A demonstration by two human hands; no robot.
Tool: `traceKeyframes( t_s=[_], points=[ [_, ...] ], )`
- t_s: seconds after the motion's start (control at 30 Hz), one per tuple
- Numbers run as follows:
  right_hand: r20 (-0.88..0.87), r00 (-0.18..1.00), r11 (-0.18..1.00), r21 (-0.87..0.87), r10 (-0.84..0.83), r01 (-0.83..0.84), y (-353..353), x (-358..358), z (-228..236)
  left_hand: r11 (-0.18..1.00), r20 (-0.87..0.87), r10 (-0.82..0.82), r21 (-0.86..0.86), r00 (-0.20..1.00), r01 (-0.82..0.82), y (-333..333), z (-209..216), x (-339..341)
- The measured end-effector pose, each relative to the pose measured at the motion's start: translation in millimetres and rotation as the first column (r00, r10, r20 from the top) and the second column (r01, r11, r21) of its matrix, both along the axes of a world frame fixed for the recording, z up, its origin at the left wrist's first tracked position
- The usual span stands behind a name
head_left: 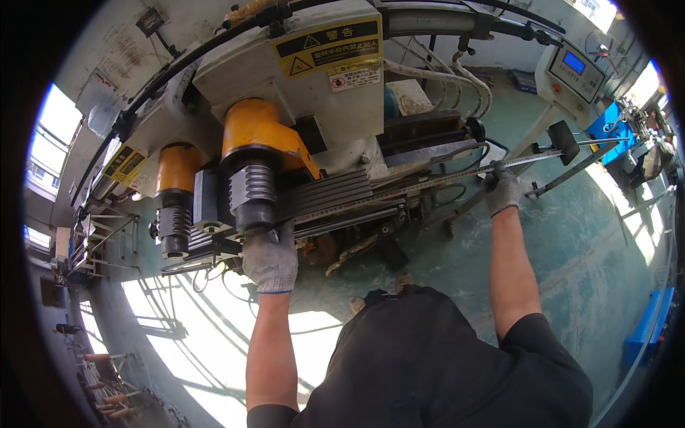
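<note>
- Grey knitted gloves cover both of the person's hands, and both arms reach up from the lower edge to a large pale machine (314,93).
- Left hand (270,264): it is raised just below the lower end of the front ribbed metal roller (252,189). Its fingertips are partly hidden by the machine parts — whether they are together or apart cannot be told.
- Right hand (502,191): it is at the long marked strip (428,185), near the right end. Its fingers are bent against the strip; whether they clamp it or only rest on it cannot be told.
- Marked strip: it slants across the front of the machine, from near the left hand up past the right hand toward a dark square plate (564,143).
- Above the front roller is an orange housing (250,128); a second orange housing (178,168) and another ribbed roller (175,222) are farther left.
- Upper right: a control panel (576,68) with a blue screen stands over the green floor (571,228).
- Lower left: bright sunlight lies across the floor — barred with thin shadows.
</note>
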State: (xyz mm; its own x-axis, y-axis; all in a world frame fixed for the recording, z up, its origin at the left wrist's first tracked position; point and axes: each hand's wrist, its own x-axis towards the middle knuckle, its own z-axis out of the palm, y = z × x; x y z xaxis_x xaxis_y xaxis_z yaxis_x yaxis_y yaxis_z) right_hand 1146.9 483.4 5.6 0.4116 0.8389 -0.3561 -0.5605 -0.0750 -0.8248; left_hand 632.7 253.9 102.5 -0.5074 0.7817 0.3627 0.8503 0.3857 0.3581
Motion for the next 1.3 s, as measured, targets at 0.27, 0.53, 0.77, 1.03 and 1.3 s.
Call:
traceKeyframes(
  t_s=[0.27,0.53,0.77,1.03,1.3],
  points=[
    [-0.001,1.0,0.998,0.056,0.006,-0.006,-3.7,-4.4,-1.3,0.999,0.022,0.043,-0.034,0.999,-0.042,-1.4,2.8,-1.6],
    [-0.02,1.0,0.998,0.059,-0.004,0.005,-6.2,-0.5,2.8,0.999,0.035,0.046,0.016,0.998,-0.046,1.1,5.1,4.9],
    [-0.023,0.999,0.999,0.03,0.023,-0.022,-2.0,-1.0,4.8,0.999,0.005,0.02,0.028,1.0,-0.02,-1.4,-3.2,-1.4],
    [-0.013,0.948,0.939,0.143,0.318,-0.313,-118.2,-79.2,79.4,0.979,0.151,-0.184,0.116,0.971,0.168,-40.7,16.1,18.9],
    [0.358,0.413,0.513,-0.255,0.838,-0.82,-176.5,-56.3,121.0,0.916,0.886,-0.086,-0.11,0.455,0.386,-61.4,-40.8,91.7]
  ],
)
